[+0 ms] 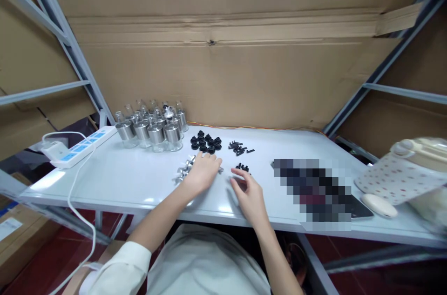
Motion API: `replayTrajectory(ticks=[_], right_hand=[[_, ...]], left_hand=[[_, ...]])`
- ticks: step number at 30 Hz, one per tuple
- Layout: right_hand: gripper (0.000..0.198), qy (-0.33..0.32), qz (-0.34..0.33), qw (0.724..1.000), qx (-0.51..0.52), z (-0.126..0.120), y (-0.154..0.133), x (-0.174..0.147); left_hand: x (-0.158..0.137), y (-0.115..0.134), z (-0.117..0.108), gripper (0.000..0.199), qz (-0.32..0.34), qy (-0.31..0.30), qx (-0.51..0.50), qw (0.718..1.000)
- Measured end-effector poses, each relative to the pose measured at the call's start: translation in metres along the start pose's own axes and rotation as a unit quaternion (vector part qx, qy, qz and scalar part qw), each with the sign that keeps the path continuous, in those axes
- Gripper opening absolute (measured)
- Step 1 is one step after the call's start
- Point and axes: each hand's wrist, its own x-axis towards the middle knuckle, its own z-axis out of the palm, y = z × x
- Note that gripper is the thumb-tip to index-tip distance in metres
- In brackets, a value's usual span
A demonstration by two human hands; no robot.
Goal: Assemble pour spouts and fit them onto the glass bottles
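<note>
My left hand (203, 173) is palm down over a pile of small silver metal pieces (182, 173). Its fingers bend downward and their tips are hidden, so whether it grips a piece does not show. My right hand (249, 195) hovers over the table with thumb and forefinger apart and nothing visible between them. Just beyond it lies a small heap of short black parts (242, 167). Black round knob-like caps (206, 141) stand grouped beyond my left hand. To their right are thin black pieces (238, 147), loosely scattered.
Several glass bottles with silver metal bands (156, 134) stand at the back left. A white power strip (85, 146) lies at the left edge, its cable hanging down. On the right are a blurred-out flat dark item (359, 209), a white oval object (379, 205) and a dotted container (394, 171).
</note>
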Motion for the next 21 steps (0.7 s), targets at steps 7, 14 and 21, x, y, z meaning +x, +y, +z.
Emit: replayTrajectory(ticks=[7, 14, 21], right_hand=[[0.029, 0.040, 0.089, 0.987, 0.129, -0.006, 0.000, -0.001], [0.026, 0.003, 0.073, 0.977, 0.202, -0.013, -0.005, -0.002], [0.026, -0.031, 0.063, 0.979, 0.191, -0.014, -0.009, -0.002]], left_hand=[[-0.001, -0.003, -0.010, 0.017, -0.006, 0.008, -0.069, 0.998], [-0.036, 0.044, 0.015, 0.031, -0.058, 0.141, -0.475, 0.867], [-0.035, 0.058, 0.057, 0.028, -0.102, 0.162, -0.681, 0.707]])
